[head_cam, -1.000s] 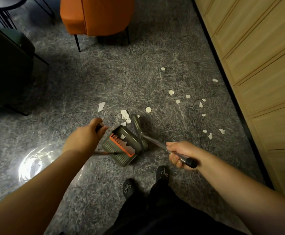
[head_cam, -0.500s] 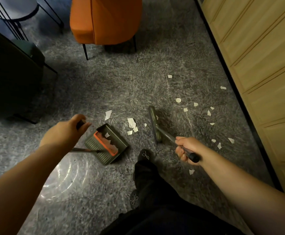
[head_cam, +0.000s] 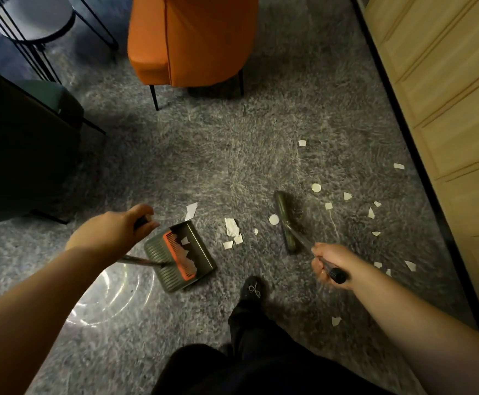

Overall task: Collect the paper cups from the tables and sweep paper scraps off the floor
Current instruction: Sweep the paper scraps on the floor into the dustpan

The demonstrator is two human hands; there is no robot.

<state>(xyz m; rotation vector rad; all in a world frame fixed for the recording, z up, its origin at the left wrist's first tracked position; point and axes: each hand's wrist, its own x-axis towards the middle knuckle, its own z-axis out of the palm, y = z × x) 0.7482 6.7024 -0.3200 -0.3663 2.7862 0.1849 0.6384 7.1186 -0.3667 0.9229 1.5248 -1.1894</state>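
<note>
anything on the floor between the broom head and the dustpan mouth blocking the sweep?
Nothing visible blocks it. Between the broom head and the dustpan lie only paper scraps on bare floor. The person's shoe sits nearer the camera, out of that line.

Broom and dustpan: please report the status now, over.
Left hand grips dustpan handle; right hand grips broom. Some paper scraps in the pan, many on the floor. Person's foot beside the pan.
</note>
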